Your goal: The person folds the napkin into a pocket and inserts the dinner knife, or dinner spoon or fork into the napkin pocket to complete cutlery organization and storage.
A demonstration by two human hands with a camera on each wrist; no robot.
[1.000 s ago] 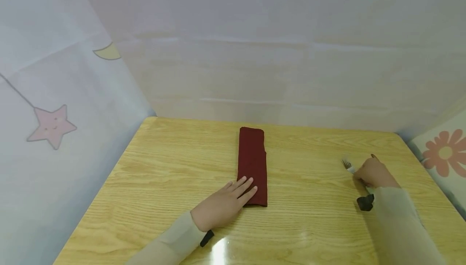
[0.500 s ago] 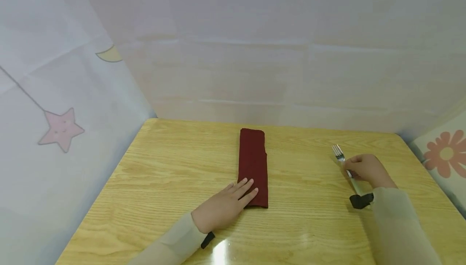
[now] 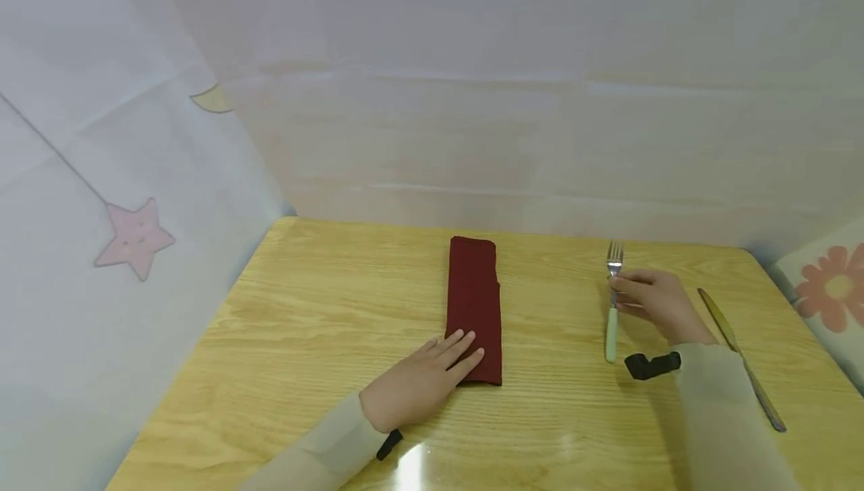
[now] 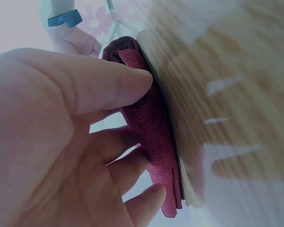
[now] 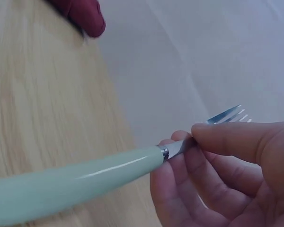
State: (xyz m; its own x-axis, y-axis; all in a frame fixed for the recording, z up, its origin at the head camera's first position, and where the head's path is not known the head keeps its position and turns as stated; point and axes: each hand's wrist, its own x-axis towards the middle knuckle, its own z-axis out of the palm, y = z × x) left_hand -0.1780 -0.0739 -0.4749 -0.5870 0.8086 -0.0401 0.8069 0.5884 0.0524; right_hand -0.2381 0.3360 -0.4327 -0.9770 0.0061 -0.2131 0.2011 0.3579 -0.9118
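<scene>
A dark red folded cloth [image 3: 474, 288] lies lengthwise on the wooden table. My left hand [image 3: 413, 386] rests on its near end, fingers spread and fairly straight; the left wrist view shows the fingertips against the cloth's folded layers [image 4: 154, 127]. On the right, my right hand [image 3: 658, 302] pinches a fork [image 3: 611, 330] by its metal neck between thumb and fingers. The fork's tines point away from me, and its pale green handle [image 5: 85, 179] sticks out toward me. In the head view the fork is upright in line with the cloth, apart from it.
A table knife [image 3: 725, 322] lies slanted to the right of my right hand, partly covered by the sleeve. The wooden table [image 3: 324, 288] ends at the back against a pale wall sheet [image 3: 418, 139], with more sheeting at both sides.
My right hand has moved left with the fork, away from the knife, and turned the fork so its tines point straight back. The knife is now uncovered. My left hand stays on the cloth.
</scene>
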